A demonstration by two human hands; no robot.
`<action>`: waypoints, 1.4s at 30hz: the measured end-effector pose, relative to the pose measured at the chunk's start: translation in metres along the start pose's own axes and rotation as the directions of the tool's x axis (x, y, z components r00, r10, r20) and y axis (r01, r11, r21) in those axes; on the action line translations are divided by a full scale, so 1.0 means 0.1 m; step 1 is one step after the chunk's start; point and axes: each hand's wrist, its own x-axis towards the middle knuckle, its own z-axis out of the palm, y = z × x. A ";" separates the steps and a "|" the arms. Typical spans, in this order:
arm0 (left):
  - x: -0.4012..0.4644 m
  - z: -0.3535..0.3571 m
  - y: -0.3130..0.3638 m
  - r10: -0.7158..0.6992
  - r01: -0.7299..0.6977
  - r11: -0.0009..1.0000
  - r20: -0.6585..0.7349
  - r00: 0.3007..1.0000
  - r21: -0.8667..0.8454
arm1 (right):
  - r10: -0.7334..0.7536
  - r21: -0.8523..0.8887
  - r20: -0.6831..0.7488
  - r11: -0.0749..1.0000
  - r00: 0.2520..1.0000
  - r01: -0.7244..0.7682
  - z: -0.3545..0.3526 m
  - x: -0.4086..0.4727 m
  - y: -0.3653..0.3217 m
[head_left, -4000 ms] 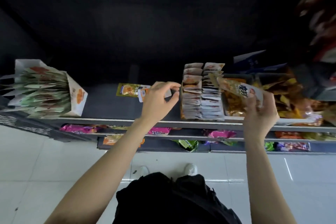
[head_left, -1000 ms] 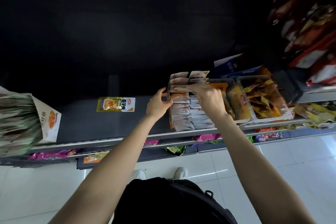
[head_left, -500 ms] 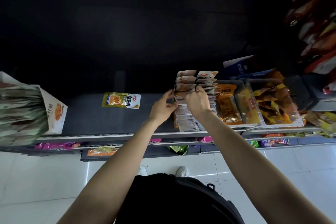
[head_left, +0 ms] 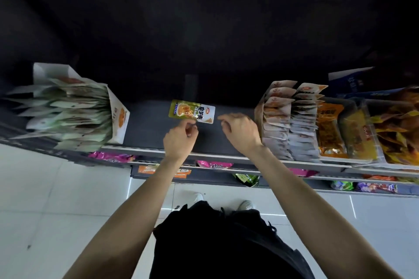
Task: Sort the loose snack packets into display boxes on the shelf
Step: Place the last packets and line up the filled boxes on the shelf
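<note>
Pinching at the near edge of the green-and-yellow snack packet [head_left: 191,111], the left hand [head_left: 179,139] has its thumb and fingertips curled onto the packet's lower rim at centre frame, while the packet lies flat on the dark shelf [head_left: 147,127]; whether it is lifted yet, I cannot tell. Over to its right, the right hand [head_left: 241,130] hovers with fingers loosely bent and holding nothing, pointing toward the same packet. That's a switch: half a second ago both hands were busy at the white display box of pale packets [head_left: 286,120] right of centre, and now they've left it and swung left to this lone packet. So the earlier packet looks filed, and this one seems the last stray on this stretch of shelf. Its green tint suggests the white display box of green packets [head_left: 74,113] at the left of the frame as its likely home.
</note>
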 end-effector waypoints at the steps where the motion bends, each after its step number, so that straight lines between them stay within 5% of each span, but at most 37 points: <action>1: -0.01 -0.07 -0.15 0.026 -0.026 0.999 -0.006 1.000 0.039 | 0.038 0.019 0.099 0.999 0.994 -0.040 0.17 0.08 -0.03; 7: 0.27 -0.20 -0.87 0.112 -0.185 0.915 0.215 0.970 0.359 | 0.066 -0.142 0.455 0.990 0.888 -0.001 0.96 0.55 -0.08; 12: 0.60 -0.20 -0.91 0.208 -0.315 0.890 0.322 0.924 0.331 | 0.052 -0.119 0.461 0.993 0.886 0.004 1.19 0.40 -0.17; 15: 0.67 -0.14 -0.80 0.134 -0.355 0.849 0.491 0.861 0.391 | 0.001 -0.049 0.443 0.999 0.896 0.023 1.16 0.17 -0.17; 17: 0.69 -0.09 -0.78 0.086 -0.376 0.802 0.534 0.841 0.464 | -0.001 0.070 0.370 0.997 0.929 -0.027 1.15 0.12 -0.17; 20: 0.72 -0.10 -0.77 0.033 -0.296 0.877 0.568 0.822 0.379 | 0.142 0.300 0.184 0.934 0.973 -0.193 1.10 0.07 -0.21; 24: 0.61 -0.25 -0.71 0.171 -0.323 0.929 0.566 0.807 0.181 | 0.404 0.520 0.193 0.731 0.894 -0.442 0.92 -0.02 -0.25; 28: 0.37 -0.54 -0.45 0.293 -0.344 0.939 0.462 0.837 0.027 | 0.514 0.743 0.140 0.510 0.846 -0.433 0.49 -0.24 -0.24; 35: 0.02 -0.75 0.51 0.450 -0.291 0.872 0.409 0.794 -0.394 | 0.364 0.765 -0.053 0.613 0.930 -0.197 -0.45 -0.88 -0.01; 39: -0.04 -0.44 1.02 0.536 -0.382 0.788 0.232 0.812 -0.483 | 0.405 0.651 -0.375 0.756 0.834 -0.074 -0.79 -1.11 0.25; 42: -0.03 -0.10 1.28 0.375 -0.264 0.850 0.171 0.911 -0.455 | 0.400 0.506 -0.556 0.858 0.729 -0.085 -1.04 -1.26 0.72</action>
